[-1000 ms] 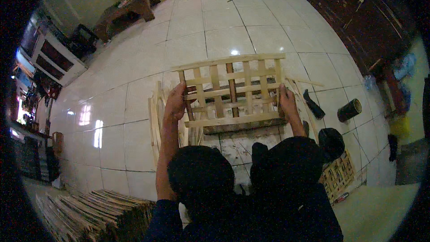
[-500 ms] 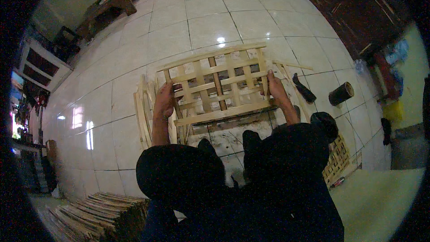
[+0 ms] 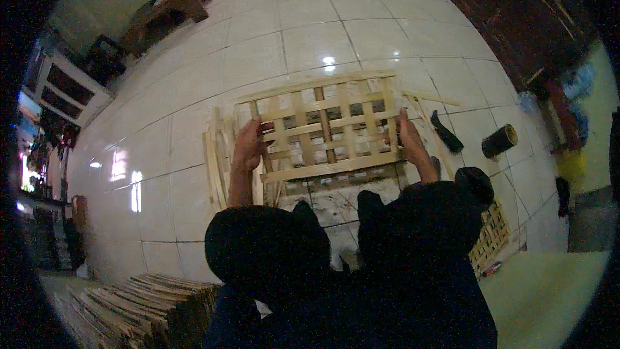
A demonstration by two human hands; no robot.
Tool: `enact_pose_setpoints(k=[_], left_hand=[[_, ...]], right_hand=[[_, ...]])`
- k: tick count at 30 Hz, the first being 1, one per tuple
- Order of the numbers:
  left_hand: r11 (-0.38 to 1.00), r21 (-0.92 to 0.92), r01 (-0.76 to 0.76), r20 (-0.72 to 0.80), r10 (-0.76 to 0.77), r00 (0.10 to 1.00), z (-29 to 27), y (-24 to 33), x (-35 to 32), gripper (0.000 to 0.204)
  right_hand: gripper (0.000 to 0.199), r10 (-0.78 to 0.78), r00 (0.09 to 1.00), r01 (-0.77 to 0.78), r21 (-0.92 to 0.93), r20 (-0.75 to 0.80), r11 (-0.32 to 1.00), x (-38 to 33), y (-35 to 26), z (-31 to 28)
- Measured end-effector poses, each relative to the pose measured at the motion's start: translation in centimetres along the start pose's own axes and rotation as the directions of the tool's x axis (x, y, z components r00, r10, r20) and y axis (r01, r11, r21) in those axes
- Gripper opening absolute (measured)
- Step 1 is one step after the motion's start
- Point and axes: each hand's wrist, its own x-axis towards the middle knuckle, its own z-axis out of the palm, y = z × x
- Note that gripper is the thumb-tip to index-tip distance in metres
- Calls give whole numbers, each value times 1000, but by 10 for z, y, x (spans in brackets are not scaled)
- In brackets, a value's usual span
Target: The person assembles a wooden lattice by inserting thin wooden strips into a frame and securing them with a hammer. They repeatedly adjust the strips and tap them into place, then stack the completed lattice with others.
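At the floor's [image 3: 174, 129] near-left corner, a stick bundle [image 3: 139, 307] is cut off. Left hand [image 3: 248, 145] closed on the bamboo lattice [image 3: 329, 169], over the floor; right hand [image 3: 413, 141] grips its right edge, fingers mostly hidden. Rightward, a dark tube's [image 3: 496, 145] inside is unclear.

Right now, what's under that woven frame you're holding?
A dark slab shows through gaps in the woven frame and past its near edge, with tiled floor around. The strips cover the rest; the slab's whole shape can't be seen.
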Motion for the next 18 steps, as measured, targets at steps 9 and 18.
enact_pose_setpoints(k=[9,18], left_hand=[[986,-159,44,-2,-45,999,5,-12,17,29],[989,89,-119,-171,133,976,-1,-37,18,27]], right_hand=[[52,-205,977,195,-155,-56,969,-12,0,-1],[34,-430,901,417,-393,59,819,38,68,-11]])
